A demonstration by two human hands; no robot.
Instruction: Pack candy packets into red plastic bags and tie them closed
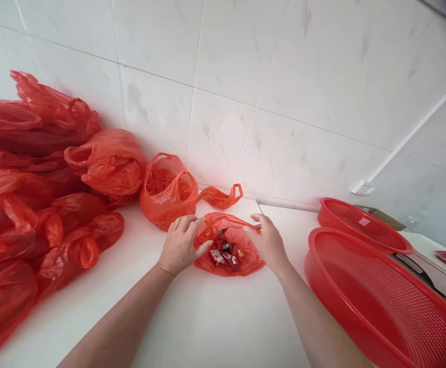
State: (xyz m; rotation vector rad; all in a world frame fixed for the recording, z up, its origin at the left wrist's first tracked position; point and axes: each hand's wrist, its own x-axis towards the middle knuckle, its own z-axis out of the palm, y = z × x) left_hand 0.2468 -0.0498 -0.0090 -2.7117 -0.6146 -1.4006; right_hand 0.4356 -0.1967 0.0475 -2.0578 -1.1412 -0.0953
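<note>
A red plastic bag (249,261) stands on the white table with its mouth spread wide. Several small dark-red and white packets (226,253) lie inside it. My left hand (182,243) is at the bag's left rim, thumb apart from the fingers and reaching over the mouth. On the opposite side, my right hand (271,244) is at the right rim, its thumb and fingers apart. Neither hand shows a clear grip on the plastic; whether the fingertips touch the rim is hard to see.
Many filled red bags (16,204) are heaped at the left. Another red bag (167,209) with looped handles stands behind my left hand, beside a crumpled red bag (223,197). Two red plastic baskets (337,245) occupy the right side. A tiled wall (226,117) closes off the back.
</note>
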